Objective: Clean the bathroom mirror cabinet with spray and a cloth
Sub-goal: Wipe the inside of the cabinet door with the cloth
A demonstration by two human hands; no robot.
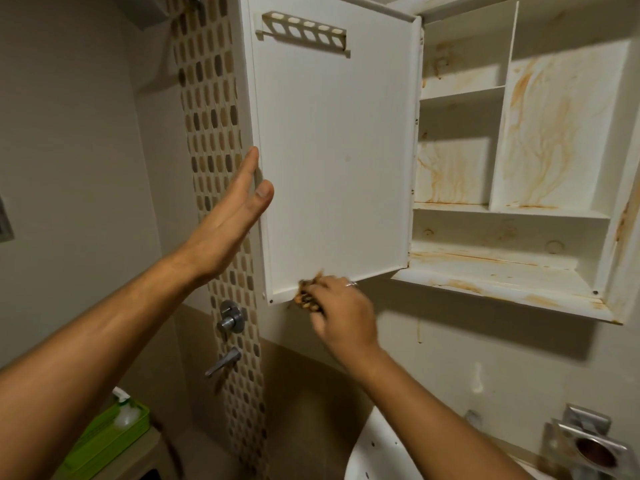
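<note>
— Where is the cloth against the cabinet door (332,150)?

— Your right hand (341,315) grips the bunched brown cloth (306,297) tight, pressed on the door's bottom edge, which runs left to right. The unwiped stretch lies rightward, toward the hinge.

— And your other hand?

— Your left hand (230,220) is open flat, fingers straight, bracing the door's free edge; the arm reaches up from below.

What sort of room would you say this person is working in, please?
Most likely a bathroom: a stained white wall cabinet, chrome shower valves on a mosaic tile strip, and a white basin below.
</note>
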